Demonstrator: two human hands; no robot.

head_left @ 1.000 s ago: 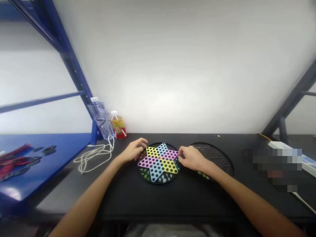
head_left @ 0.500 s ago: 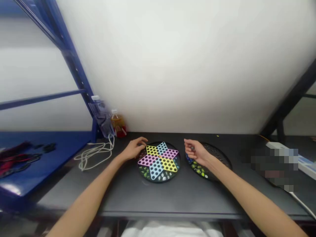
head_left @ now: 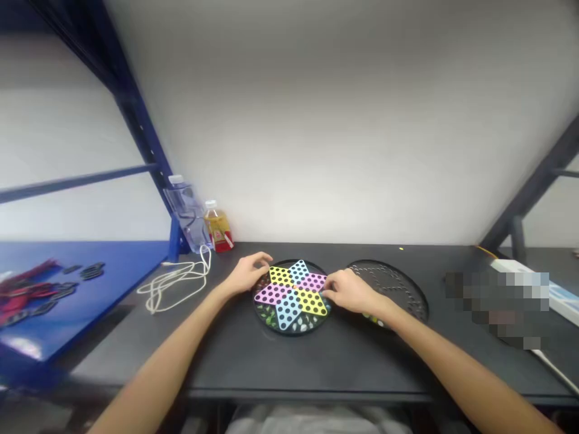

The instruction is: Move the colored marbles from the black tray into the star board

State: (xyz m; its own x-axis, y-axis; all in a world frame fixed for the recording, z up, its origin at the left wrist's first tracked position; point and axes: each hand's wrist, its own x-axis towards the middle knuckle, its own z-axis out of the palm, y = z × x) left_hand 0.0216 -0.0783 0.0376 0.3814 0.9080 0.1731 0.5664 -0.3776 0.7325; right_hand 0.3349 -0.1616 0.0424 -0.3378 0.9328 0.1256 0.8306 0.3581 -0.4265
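A Chinese checkers board (head_left: 289, 308), a round black dish with a yellow, pink and blue star full of holes, lies flat before me. Green and white marbles (head_left: 303, 324) show in its rim pockets. At the board's upper left edge rests my left hand (head_left: 248, 274), thumb and forefinger slightly apart, nothing visible between them. My right hand (head_left: 350, 290) is at the board's right edge by the pink tip, its fingers pinched together; whatever they hold is hidden. Behind that hand lies a second round black dish (head_left: 404, 289) with holes and some yellow marbles, partly covered by my forearm.
A coiled white cable (head_left: 178, 283) lies left of the board. Behind it stand a clear plastic container (head_left: 187, 217) and a bottle with a red label (head_left: 219, 229). At the right are a white power strip (head_left: 534, 280) and a blurred-out dark object (head_left: 497, 307).
My right hand has moved left from above the second dish to the star board's right edge and turned palm down. My left hand has stayed nearly in place.
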